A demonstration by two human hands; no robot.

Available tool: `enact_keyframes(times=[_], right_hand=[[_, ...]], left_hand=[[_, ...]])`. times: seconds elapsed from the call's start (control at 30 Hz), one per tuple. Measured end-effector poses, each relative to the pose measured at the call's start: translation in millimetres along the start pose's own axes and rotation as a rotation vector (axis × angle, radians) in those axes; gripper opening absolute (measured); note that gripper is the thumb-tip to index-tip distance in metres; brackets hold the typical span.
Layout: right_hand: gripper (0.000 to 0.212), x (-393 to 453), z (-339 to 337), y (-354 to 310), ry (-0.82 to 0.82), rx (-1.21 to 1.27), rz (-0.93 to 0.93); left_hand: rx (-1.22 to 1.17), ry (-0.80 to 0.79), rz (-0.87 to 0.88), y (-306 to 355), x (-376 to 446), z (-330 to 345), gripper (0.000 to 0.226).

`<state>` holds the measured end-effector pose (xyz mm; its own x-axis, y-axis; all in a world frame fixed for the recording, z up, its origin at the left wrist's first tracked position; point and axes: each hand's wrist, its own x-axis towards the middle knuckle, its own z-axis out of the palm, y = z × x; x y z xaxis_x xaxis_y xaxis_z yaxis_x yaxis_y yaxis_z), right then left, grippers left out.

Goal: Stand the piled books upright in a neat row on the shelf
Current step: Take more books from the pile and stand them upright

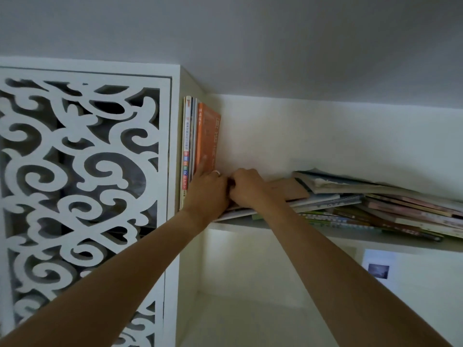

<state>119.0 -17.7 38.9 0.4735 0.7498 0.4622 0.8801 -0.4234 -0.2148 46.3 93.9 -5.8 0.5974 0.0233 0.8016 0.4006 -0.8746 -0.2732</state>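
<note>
Several books stand upright at the left end of the white shelf, pressed against the side wall; the outermost is an orange book. My left hand rests flat against the orange book's lower cover, a ring on one finger. My right hand is curled right beside it, fingers closed on the left edge of the pile of flat books; which book it grips is hidden. The pile lies slanted and untidy and runs to the right edge of the view, with a brown book near its top.
A white carved lattice panel fills the left side. The ceiling is close above the upright books. Below the shelf is an open white compartment with a small picture on its back wall.
</note>
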Motion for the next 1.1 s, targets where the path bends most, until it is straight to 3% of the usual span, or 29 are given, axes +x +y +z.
enact_keyframes(times=[0.1,0.27,0.4,0.47,0.57,0.67,0.73,0.8,0.87,1.0,1.1], right_hand=[[0.018,-5,-25,16,0.074,-0.194,0.031],[0.026,-15,-66,54,0.357,-0.483,-0.050],[0.043,-18,-57,74,0.112,-0.482,0.039],[0.042,-18,-42,78,0.145,-0.384,0.024],[0.040,-18,-38,77,0.507,-0.138,-0.083],[0.028,-19,-49,72,0.951,-0.002,-0.190],[0.024,-15,-50,69,1.011,-0.029,-0.184],[0.026,-7,-44,63,0.862,-0.012,-0.181],[0.031,-3,-33,50,0.582,0.101,-0.174],[0.044,-5,-10,20,0.131,0.222,-0.212],[0.073,-1,2,2,-0.057,0.241,-0.260]], left_hand=[[-0.483,-0.163,-0.078,7,8,-7,0.057],[-0.644,-0.529,-0.078,3,13,-6,0.089],[-0.536,-0.589,0.019,3,20,-7,0.088],[-0.428,-0.560,0.104,3,22,-10,0.076],[-0.462,-0.362,0.166,4,22,-10,0.044],[-0.676,-0.128,-0.057,3,22,-11,0.033],[-0.746,0.069,-0.227,2,21,-11,0.029],[-0.796,0.233,-0.359,-1,22,-5,0.024],[-0.808,0.337,-0.385,-7,24,1,0.034],[-0.291,0.461,-0.297,-15,22,19,0.067],[-0.238,0.590,-0.240,-12,21,13,0.065]])
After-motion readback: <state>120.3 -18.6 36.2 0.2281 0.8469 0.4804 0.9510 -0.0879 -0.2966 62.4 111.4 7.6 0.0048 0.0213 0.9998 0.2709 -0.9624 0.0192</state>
